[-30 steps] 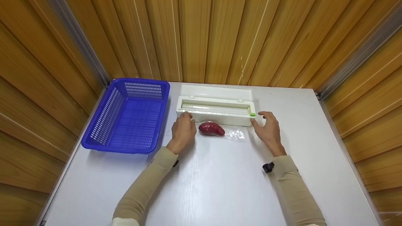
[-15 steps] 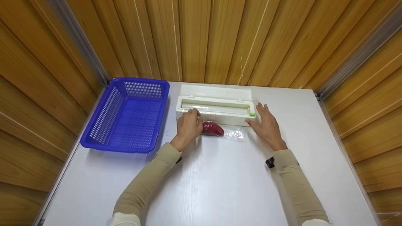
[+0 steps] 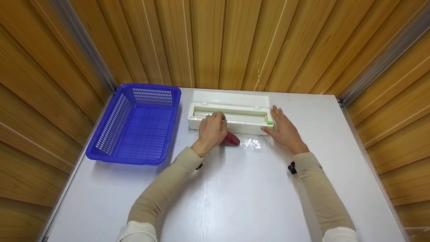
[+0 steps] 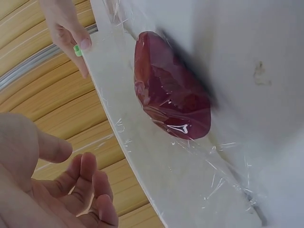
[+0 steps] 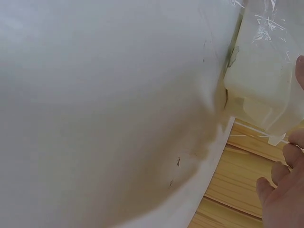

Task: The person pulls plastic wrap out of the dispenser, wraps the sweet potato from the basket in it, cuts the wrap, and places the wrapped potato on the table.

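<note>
Left wrist: red object [image 4: 173,90] near fingers [image 4: 85,180]

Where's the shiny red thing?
Near the middle of the head view, the red thing lies under clear film just in front of the white box, partly hidden by the left hand on its left.

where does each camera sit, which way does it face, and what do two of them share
Head: worn on the head, facing forward and down at the white box, blue basket and table; left hand, right hand and sleeves show.
Left wrist: on that wrist, facing the red item under clear film; left hand lower left, right hand top left.
Right wrist: on that wrist, facing the table and one end of the white box; part of the right hand at right.
Shared: head and left wrist both show the red item.
</note>
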The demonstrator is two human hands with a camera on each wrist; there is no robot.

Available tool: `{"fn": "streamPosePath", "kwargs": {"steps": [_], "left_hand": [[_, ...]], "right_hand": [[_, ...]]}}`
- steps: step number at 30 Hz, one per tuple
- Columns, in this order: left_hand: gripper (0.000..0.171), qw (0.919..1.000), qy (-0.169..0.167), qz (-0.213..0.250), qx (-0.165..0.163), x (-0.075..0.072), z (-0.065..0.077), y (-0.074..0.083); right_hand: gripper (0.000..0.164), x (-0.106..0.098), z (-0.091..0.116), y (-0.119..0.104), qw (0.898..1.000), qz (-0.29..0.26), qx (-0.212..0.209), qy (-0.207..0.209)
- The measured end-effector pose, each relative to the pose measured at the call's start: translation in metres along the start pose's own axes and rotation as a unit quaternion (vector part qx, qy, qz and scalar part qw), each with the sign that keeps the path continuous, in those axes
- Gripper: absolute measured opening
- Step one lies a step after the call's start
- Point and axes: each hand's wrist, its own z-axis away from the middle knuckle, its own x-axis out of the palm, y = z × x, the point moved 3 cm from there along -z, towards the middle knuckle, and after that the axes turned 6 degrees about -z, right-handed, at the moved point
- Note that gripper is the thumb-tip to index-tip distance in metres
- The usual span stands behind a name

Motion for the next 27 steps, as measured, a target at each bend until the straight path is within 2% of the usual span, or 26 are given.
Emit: {"fn": "streamPosePath", "kwargs": {"steps": [7, 13, 20, 27], "left_hand": [[0.016, 0.9997, -0.016, 0.013, 0.012, 0.007, -0.008, 0.016], [0.017, 0.9995, -0.024, -0.002, 0.022, 0.014, -0.014, 0.031], [0.021, 0.9979, -0.033, -0.026, 0.049, 0.028, -0.022, 0.052], [0.021, 0.9965, -0.046, -0.018, 0.067, 0.044, -0.032, 0.070]], "right_hand": [[0.108, -0.002, -0.001, 0.008, 0.999, 0.033, -0.003, -0.014], [0.104, 0.001, -0.002, 0.011, 0.998, 0.055, -0.019, -0.027], [0.101, 0.003, -0.001, 0.010, 0.997, 0.067, -0.022, -0.024], [0.099, 0.002, -0.007, 0.007, 0.996, 0.075, -0.032, -0.024]]}}
